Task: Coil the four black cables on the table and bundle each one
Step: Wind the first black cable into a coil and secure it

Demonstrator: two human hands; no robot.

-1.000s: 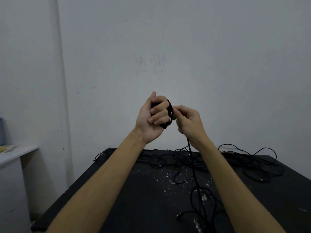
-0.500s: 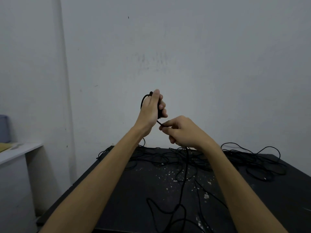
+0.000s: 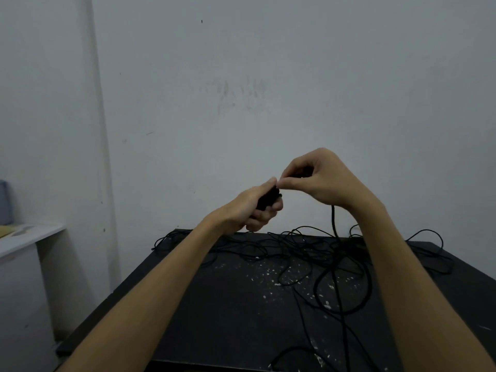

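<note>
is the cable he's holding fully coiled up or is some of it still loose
Partly coiled. The left hand grips a small black coil, while the right hand pinches a strand that hangs down to the tangle on the table.

cables (image 3: pixel 295 245): strewn over the table (image 3: pixel 214 318), lower centre-right
hands: above the table's far edge
shelf (image 3: pixel 29 234): left edge

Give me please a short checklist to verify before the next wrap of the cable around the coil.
1. Coil held firmly in left hand: ok, fingers curl round it.
2. Right hand pinches the strand at the coil: ok.
3. Free cable hangs down from the right hand to the table: ok.
4. Free cable clear of the loose cables on the table: not ok, they cross.
5. Number of turns already on the coil: cannot tell.
</note>
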